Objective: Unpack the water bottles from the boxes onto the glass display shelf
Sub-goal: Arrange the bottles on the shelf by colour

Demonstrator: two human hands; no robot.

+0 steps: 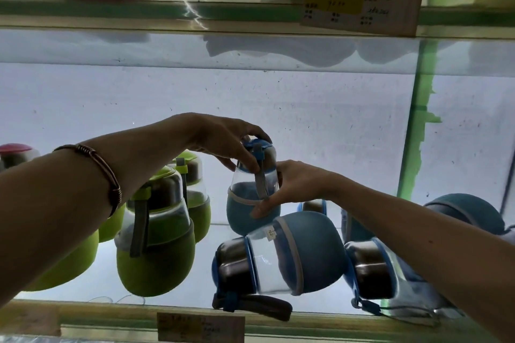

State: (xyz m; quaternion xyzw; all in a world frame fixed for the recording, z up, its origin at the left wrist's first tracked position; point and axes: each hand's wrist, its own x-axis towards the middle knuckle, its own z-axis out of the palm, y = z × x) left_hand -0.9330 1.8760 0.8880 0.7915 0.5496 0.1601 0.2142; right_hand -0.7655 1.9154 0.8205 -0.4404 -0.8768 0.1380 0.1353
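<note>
A small blue-sleeved water bottle [245, 203] stands upright toward the back of the glass shelf [178, 306]. My left hand [223, 142] grips its blue lid from above. My right hand [289, 186] holds its clear body and sleeve from the right side, thumb across the front. A blue bottle [281, 262] lies on its side in front of it, steel cap pointing left. Another blue bottle [376, 273] lies on its side at the right, partly behind my right forearm. No boxes are in view.
Green-sleeved bottles [156, 237] stand upright at the left, one close under my left forearm. A red-lidded bottle [16, 152] is at far left. More blue bottles [468, 211] sit at the right. An upper glass shelf with a price label [359, 11] hangs overhead.
</note>
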